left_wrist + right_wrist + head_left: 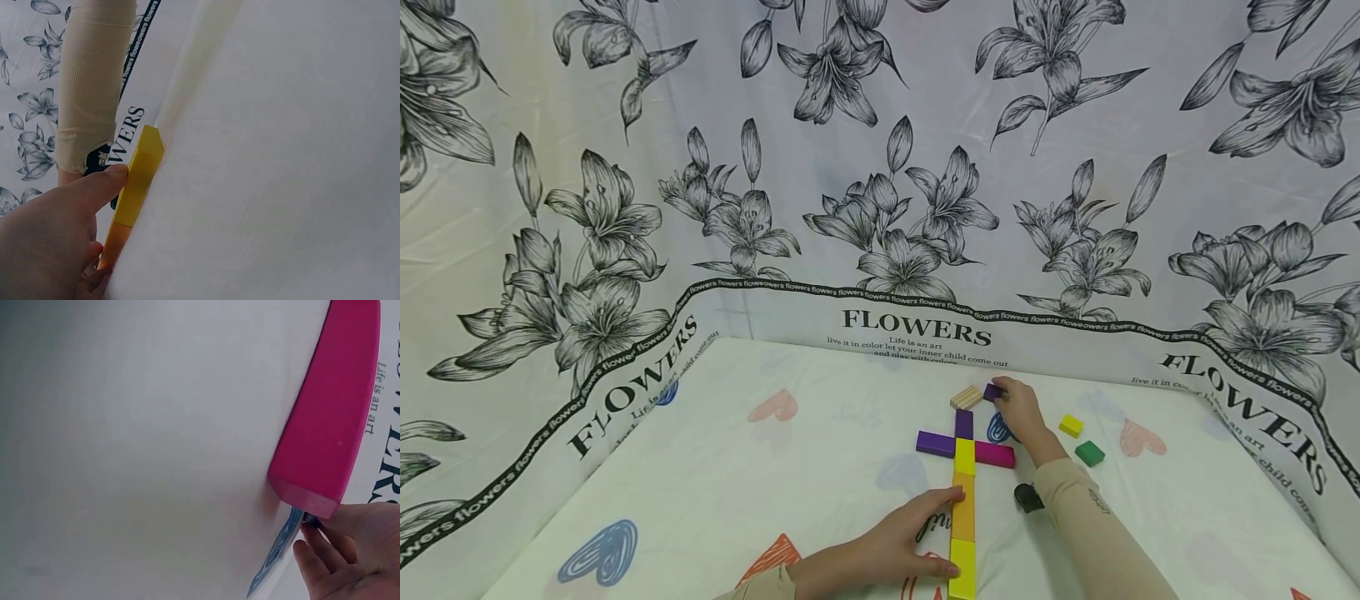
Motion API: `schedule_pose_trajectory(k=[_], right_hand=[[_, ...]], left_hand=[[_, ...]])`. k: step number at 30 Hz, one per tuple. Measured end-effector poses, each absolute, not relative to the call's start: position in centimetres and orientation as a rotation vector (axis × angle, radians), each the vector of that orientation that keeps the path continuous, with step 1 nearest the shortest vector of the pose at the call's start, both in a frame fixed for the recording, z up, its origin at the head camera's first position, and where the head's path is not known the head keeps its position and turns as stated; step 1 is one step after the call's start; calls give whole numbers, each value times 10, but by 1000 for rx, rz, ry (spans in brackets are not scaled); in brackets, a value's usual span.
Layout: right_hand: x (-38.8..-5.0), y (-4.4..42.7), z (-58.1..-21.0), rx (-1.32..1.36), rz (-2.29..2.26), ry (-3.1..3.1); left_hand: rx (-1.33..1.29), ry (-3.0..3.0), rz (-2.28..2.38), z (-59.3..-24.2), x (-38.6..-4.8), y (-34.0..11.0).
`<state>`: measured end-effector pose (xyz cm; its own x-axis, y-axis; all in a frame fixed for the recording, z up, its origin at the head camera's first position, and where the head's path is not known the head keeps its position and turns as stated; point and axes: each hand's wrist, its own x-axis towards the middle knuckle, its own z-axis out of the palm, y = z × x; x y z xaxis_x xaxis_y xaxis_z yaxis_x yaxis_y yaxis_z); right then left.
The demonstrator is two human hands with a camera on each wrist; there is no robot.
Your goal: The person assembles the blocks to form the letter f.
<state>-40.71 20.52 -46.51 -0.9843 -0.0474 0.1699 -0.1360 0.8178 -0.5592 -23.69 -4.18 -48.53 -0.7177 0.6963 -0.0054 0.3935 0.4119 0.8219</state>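
Observation:
Coloured blocks lie end to end in a column: a lower yellow block [962, 571], an orange block [963, 508], a small yellow block [965, 457] and a purple block [964, 424]. A long purple block [936, 443] and a magenta block [996, 454] extend to either side. My left hand [887, 537] rests along the column's left side, its thumb touching the lower yellow block [139, 181] and a finger at the orange one. Beyond the magenta block [331, 406], my right hand [1021, 412] pinches a small dark purple block [992, 392], mostly hidden in the right wrist view.
A natural-wood piece with stripes [966, 397] lies left of my right hand. To the right are a small yellow block [1071, 426] and a green block [1090, 453]. A black object [1028, 498] sits beside the right sleeve. Flower-printed curtain [902, 208] surrounds the white cloth.

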Motion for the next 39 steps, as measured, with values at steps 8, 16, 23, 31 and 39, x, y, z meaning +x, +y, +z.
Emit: schedule_pose_trajectory(k=[8, 16, 23, 31, 39], right_hand=[[-406, 205, -466, 149, 884, -2857], [-407, 203, -466, 131, 886, -2865], [-403, 203, -464, 129, 903, -2852], [-395, 210, -455, 149, 942, -2808], [-382, 220, -440, 102, 958, -2806]], left_hand=[[927, 2338, 1206, -485, -236, -42], [928, 2343, 1206, -484, -235, -43], [917, 2334, 1211, -485, -235, -43], [905, 2344, 1209, -486, -234, -42], [933, 2366, 1194, -487, -235, -42]])
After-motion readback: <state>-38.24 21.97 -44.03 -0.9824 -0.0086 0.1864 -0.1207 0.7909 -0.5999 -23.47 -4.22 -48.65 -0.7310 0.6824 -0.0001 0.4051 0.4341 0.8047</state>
